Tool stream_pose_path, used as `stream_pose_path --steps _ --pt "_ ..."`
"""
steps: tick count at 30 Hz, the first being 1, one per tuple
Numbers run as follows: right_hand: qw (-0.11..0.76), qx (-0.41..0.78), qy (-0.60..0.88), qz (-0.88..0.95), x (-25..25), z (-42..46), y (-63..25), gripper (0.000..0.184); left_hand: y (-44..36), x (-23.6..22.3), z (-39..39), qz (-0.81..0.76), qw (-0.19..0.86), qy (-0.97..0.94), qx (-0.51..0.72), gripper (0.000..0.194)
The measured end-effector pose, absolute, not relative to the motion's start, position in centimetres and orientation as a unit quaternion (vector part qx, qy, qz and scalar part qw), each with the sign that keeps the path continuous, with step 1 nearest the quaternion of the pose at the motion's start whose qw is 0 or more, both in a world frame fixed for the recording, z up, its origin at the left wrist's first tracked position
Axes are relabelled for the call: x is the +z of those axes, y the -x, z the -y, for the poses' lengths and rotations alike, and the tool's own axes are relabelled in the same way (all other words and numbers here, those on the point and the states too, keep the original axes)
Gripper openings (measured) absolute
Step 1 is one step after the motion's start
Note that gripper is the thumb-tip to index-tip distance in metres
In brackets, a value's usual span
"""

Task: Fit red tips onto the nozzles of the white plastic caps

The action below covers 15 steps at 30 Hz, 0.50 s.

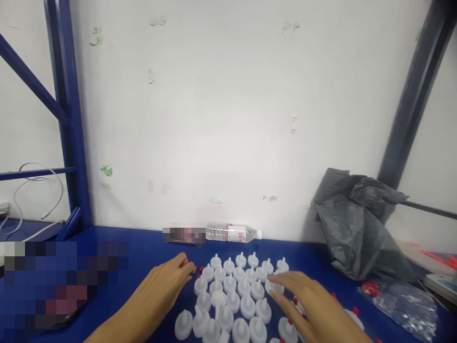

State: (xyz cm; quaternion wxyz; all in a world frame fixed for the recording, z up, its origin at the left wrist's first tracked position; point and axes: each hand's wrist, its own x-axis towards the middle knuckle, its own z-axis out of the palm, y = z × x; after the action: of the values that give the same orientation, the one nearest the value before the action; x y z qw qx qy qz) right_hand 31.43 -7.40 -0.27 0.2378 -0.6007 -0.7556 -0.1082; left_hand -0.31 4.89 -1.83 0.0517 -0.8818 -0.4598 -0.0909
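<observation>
Several white plastic nozzle caps (235,295) stand in rows on the blue table (135,257). My left hand (167,283) lies at the left side of the group, fingers bent, with its fingertips at some small red caps (197,269). Whether it holds one is hidden. My right hand (307,297) reaches in from the right and its fingers close on one white cap (274,286) at the group's right edge. A few more red caps (353,310) show beside my right hand.
A clear water bottle (232,232) lies on its side at the wall behind the caps. A crumpled grey plastic bag (357,224) sits at the right, with a clear bag of small parts (403,300) in front of it. Blue shelf posts (67,114) stand at the left.
</observation>
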Motion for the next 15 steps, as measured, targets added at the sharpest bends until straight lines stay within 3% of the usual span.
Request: stream_pose_path --steps 7,15 --pt "0.301 -0.086 0.583 0.749 1.9 7.5 -30.0 0.012 -0.3 -2.2 -4.3 0.358 0.051 0.906 -0.22 0.033" --pt "0.314 -0.013 0.502 0.806 1.8 7.5 -26.8 0.031 -1.1 -2.2 -3.2 0.245 0.0 0.905 -0.349 0.015"
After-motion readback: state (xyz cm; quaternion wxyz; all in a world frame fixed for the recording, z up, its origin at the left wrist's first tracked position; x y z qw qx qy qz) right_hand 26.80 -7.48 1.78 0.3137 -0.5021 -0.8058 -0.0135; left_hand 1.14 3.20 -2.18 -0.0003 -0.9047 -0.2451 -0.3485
